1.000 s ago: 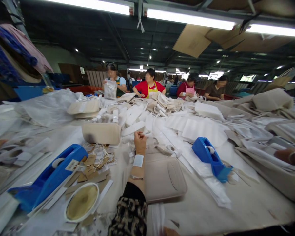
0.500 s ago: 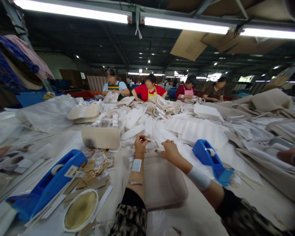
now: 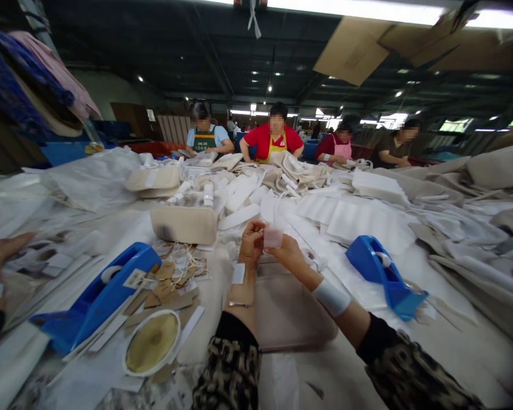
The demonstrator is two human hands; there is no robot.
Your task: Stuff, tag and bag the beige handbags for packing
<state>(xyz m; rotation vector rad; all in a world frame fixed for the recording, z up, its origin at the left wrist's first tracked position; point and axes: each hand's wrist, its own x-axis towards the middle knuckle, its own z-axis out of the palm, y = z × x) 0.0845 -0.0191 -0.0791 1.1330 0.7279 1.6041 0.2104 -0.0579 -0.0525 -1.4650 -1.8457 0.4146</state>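
Note:
Above a beige padded bag-like piece (image 3: 294, 316) lying flat, both my hands are raised close together. A small, pale, see-through square (image 3: 273, 237), perhaps plastic or thin paper, stands upright between them. My left hand (image 3: 252, 244) pinches at the square's left edge, fingers closed. The fingers of my right hand (image 3: 288, 253) are closed on its lower right part. Which hand bears the square's weight I cannot tell. Another beige padded piece (image 3: 183, 225) stands just beyond my left hand.
Blue tape dispensers stand at left (image 3: 98, 296) and right (image 3: 385, 276). Near the left one lie brown tags with white strings (image 3: 166, 279) and a round tub (image 3: 153, 343). White foam sheets (image 3: 359, 219) cover the far table. A co-worker's hand (image 3: 4, 250) reaches in at left; several people work opposite.
My hands have come closer together, and the pale square now shows upright between them. The whole view has shifted slightly. A co-worker's hand at the left reaches further in.

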